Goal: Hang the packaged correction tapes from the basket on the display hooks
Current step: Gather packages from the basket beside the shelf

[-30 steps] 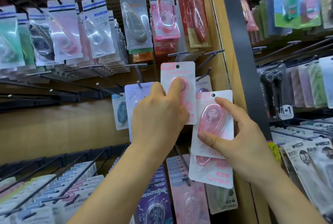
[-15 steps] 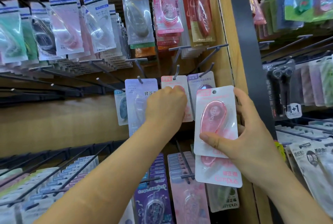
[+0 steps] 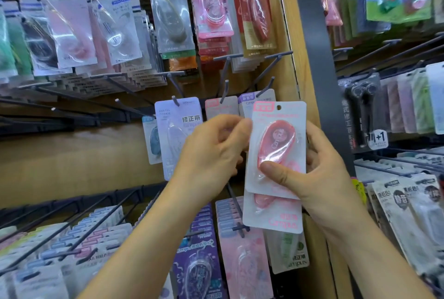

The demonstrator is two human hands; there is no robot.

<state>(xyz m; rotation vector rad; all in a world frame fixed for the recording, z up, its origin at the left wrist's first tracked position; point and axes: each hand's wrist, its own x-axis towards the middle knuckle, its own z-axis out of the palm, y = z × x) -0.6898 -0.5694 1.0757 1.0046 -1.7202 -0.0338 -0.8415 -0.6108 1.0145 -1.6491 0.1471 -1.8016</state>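
The left hand point(image 3: 211, 154) has left the hung pack point(image 3: 219, 109), which it was pushing back half a second ago. That pink pack now hangs free on its hook point(image 3: 224, 89), between the lilac pack point(image 3: 177, 125) and a purple-topped one, its lower part hidden behind the hand. The left hand has drawn back toward the person and moved right. Its fingers are curled, with the fingertips point(image 3: 242, 125) at the left edge of the top pack point(image 3: 278, 145); whether they pinch that edge or only touch it cannot be told.

The right hand point(image 3: 322, 173) holds the rest of the pink packs as before, a little higher and nearer. Its thumb presses the front of the top pack's blister and its fingers wrap behind. The second pack point(image 3: 271, 219) sticks out below the first, offset downward. Both are upright, faces toward the camera, in front of the hooks and touching none of them.
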